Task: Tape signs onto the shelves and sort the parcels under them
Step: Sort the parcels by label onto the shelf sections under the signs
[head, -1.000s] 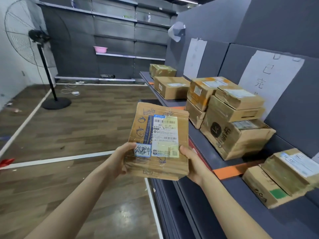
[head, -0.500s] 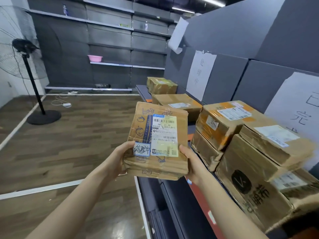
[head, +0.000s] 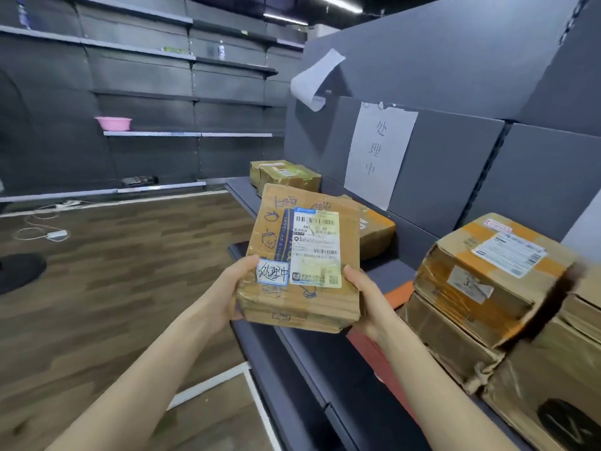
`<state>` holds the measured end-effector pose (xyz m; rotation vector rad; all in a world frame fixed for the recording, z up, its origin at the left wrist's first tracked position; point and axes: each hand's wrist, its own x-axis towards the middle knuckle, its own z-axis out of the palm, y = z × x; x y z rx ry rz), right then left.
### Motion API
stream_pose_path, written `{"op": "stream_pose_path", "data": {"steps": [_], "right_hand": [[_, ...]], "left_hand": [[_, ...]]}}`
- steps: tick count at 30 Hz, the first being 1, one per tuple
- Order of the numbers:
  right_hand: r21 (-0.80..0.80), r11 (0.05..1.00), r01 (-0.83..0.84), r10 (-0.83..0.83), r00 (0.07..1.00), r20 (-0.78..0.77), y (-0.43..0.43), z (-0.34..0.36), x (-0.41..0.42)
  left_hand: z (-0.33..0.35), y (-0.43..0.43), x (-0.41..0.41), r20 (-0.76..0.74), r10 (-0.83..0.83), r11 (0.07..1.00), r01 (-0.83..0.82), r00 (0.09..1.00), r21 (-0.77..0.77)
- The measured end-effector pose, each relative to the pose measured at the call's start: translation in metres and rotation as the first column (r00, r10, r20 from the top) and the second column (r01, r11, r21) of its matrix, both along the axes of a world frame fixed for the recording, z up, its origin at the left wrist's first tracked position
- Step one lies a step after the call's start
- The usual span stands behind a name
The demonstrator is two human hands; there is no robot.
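A flat brown cardboard parcel (head: 302,258) is gripped at both sides — left hand (head: 224,294), right hand (head: 367,301) — thumbs curled over its labelled face, beside the grey shelf (head: 383,271).

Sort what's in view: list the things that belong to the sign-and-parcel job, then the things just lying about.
Job in hand:
- held parcel, gripped by left hand and right hand
- taped sign
- curled paper sheet on the panel
- far parcel
- orange-taped parcel

Just lying about:
- pink basin
- bottle
- power strip
- round black stand base
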<state>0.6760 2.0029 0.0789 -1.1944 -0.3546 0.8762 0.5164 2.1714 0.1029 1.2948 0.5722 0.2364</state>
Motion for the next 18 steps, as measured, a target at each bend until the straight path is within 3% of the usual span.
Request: {"op": "stream_pose_path", "data": {"steps": [8,18], "right_hand": [[0.022,0.984,0.175,-0.175,0.985,-0.003,0.070,0.019,0.018],[-0.114,0.920,0.375,-0.376,0.926,0.008,0.105,0.033,0.068]], "left_hand": [[0.017,0.086,0.049,0.028,-0.025,1.000,0.025,0.999,-0.014],[0.013,0.134,0.122,0.140,-0.134,0.991,0.130,0.981,0.034]]}}
